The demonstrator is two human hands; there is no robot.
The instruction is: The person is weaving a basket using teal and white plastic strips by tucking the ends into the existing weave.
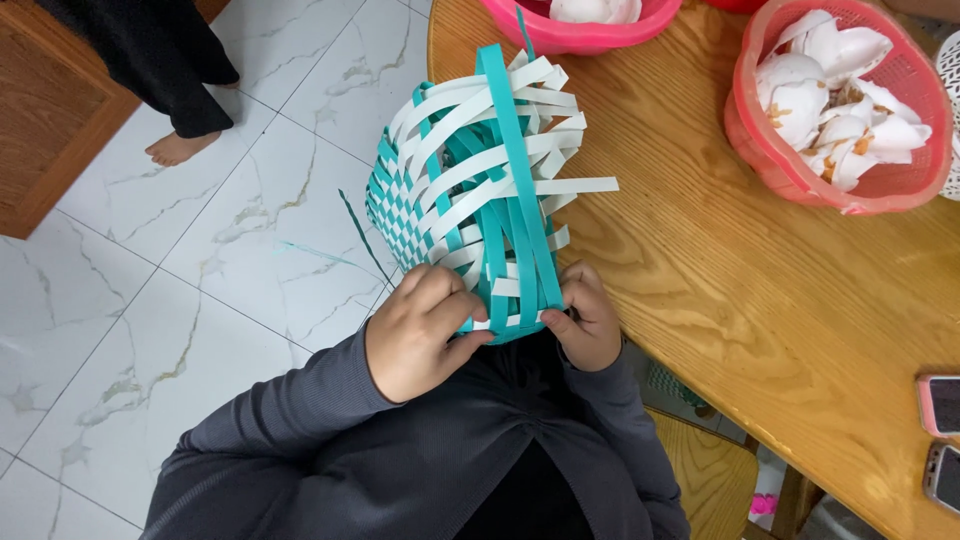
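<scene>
Two hands hold our half-woven basket [470, 190] of flat teal and white strips, up over our lap by the wooden counter [760, 290]. Our left hand [420, 335] and right hand [585, 320] have fingers pinched together on the loose strip ends. We think we're weaving the side; next, tuck a strip neatly under.

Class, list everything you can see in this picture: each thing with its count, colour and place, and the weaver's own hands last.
woven basket: one, teal and white strips, unfinished, held at the table's edge
wooden table: one, light brown, right
pink basket: one, top centre, partly cut off
red basket: one, top right, holds white pieces
phones: two, right edge of the table
loose strip: one, dark teal, on the marble floor
another person's bare foot: one, top left
left hand: grips the basket's near rim
right hand: pinches strips at the rim
</scene>
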